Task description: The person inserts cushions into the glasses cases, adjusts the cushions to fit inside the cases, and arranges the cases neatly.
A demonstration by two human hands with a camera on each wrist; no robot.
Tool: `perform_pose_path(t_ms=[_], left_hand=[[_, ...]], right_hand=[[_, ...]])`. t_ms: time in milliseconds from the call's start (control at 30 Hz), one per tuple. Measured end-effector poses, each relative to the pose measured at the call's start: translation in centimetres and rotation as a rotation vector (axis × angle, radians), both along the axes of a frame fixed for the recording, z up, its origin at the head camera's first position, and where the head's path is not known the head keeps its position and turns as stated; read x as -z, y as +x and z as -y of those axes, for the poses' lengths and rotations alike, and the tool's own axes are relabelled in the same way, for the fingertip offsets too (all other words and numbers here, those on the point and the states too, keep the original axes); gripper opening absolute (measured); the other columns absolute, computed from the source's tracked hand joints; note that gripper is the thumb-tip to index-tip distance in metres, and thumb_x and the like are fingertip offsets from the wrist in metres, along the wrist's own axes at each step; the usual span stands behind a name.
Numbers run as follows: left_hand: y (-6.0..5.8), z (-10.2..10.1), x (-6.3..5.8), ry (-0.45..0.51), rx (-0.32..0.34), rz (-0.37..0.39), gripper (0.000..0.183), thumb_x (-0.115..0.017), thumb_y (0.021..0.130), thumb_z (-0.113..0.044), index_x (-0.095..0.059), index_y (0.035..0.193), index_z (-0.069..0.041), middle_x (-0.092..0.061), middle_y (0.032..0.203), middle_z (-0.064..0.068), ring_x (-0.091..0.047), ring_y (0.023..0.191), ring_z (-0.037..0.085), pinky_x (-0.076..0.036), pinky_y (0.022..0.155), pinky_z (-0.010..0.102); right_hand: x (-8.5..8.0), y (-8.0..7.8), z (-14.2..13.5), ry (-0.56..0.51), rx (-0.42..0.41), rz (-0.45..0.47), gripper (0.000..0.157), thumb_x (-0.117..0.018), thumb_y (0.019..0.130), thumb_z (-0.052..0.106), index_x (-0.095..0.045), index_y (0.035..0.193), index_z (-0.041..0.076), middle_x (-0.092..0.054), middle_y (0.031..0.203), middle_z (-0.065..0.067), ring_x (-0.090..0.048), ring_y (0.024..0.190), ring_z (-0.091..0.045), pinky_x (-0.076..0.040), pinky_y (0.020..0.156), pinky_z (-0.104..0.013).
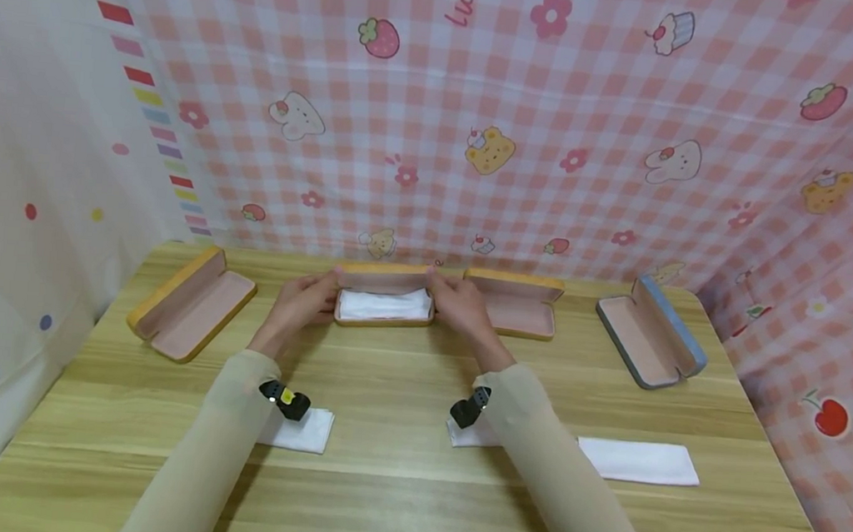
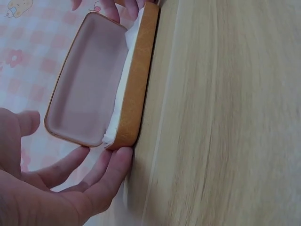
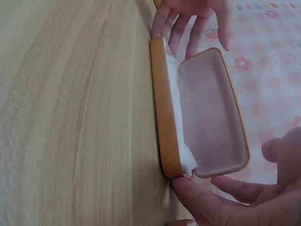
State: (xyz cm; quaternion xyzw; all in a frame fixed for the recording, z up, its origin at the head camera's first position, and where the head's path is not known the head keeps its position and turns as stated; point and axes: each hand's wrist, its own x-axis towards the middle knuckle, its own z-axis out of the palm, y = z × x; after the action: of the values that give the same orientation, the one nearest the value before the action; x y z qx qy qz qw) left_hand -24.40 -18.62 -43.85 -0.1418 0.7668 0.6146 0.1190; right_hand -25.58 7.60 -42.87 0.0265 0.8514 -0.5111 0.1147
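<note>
An orange-yellow glasses case (image 1: pixel 384 324) stands with its lid up at the back middle of the table. A folded white cloth (image 1: pixel 384 305) lies inside its pink-lined base. At the case's left end, my left hand (image 1: pixel 303 300) touches base and lid with its fingertips, its thumb held apart in the left wrist view. My right hand (image 1: pixel 464 305) does likewise at the right end, fingertips (image 3: pixel 181 184) against the base's corner and its thumb raised away. The cloth's edge rises slightly above the rim near both ends.
A second orange-yellow case (image 1: pixel 520 317) is just right of my right hand. Another (image 1: pixel 200 315) stands at the left, and a blue-grey one (image 1: pixel 642 337) at the right, lids up. Folded white cloths (image 1: pixel 638 462) lie nearer, partly under my forearms. A checkered curtain (image 1: pixel 432 200) hangs behind.
</note>
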Motion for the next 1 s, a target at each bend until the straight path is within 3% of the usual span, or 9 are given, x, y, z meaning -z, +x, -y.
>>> perform_pose_path(t_ms=[100,200,300,433,667,1000], left_hand=[[0.0,-0.1,0.0,-0.007,-0.031,-0.002,0.078,-0.053,0.101,-0.059,-0.045,0.152,0.0,-0.059,0.142,0.025,-0.063,0.126,0.032,-0.057,0.103,0.04],[0.0,-0.4,0.0,-0.016,-0.067,-0.001,0.075,-0.053,0.101,-0.057,-0.047,0.15,-0.001,-0.061,0.139,0.024,-0.065,0.121,0.03,-0.058,0.101,0.04],[0.0,-0.8,0.0,-0.03,-0.078,-0.009,0.073,-0.052,0.102,-0.056,-0.047,0.151,-0.002,-0.062,0.138,0.023,-0.066,0.116,0.027,-0.059,0.099,0.04],[0.1,-1.0,0.2,-0.034,-0.055,-0.043,0.07,-0.051,0.104,-0.054,-0.049,0.149,-0.001,-0.062,0.135,0.025,-0.066,0.114,0.028,-0.059,0.099,0.041],[0.5,-0.5,0.3,-0.032,-0.02,-0.048,0.067,-0.051,0.105,-0.048,-0.048,0.149,0.002,-0.06,0.138,0.025,-0.063,0.122,0.032,-0.058,0.102,0.041],[0.5,-0.6,0.6,-0.089,-0.032,-0.065,0.056,-0.053,0.107,-0.039,-0.051,0.148,-0.001,-0.061,0.139,0.024,-0.065,0.121,0.031,-0.06,0.097,0.037]], right_hand=[[0.3,-0.1,0.4,0.029,0.036,-0.048,0.064,-0.042,0.104,0.062,-0.072,0.124,0.009,-0.069,0.112,-0.011,-0.063,0.099,-0.024,-0.051,0.085,-0.036],[0.6,-0.1,0.7,0.056,0.077,-0.095,0.06,-0.045,0.105,0.058,-0.075,0.108,0.006,-0.064,0.086,-0.008,-0.056,0.08,-0.023,-0.044,0.07,-0.032],[0.7,-0.1,0.7,0.071,0.108,-0.126,0.058,-0.048,0.104,0.056,-0.076,0.101,0.005,-0.063,0.077,-0.005,-0.056,0.074,-0.02,-0.043,0.065,-0.029],[0.6,-0.1,0.4,0.093,0.113,-0.143,0.057,-0.049,0.104,0.056,-0.076,0.1,0.005,-0.069,0.079,-0.009,-0.059,0.076,-0.022,-0.044,0.066,-0.029],[0.5,-0.2,0.1,0.109,0.034,-0.137,0.05,-0.05,0.105,0.052,-0.072,0.12,0.009,-0.073,0.096,-0.011,-0.06,0.075,-0.02,-0.046,0.064,-0.027],[0.7,-0.2,-0.1,0.147,-0.019,-0.145,0.044,-0.052,0.106,0.045,-0.071,0.12,0.007,-0.072,0.102,-0.012,-0.063,0.081,-0.021,-0.049,0.068,-0.028]])
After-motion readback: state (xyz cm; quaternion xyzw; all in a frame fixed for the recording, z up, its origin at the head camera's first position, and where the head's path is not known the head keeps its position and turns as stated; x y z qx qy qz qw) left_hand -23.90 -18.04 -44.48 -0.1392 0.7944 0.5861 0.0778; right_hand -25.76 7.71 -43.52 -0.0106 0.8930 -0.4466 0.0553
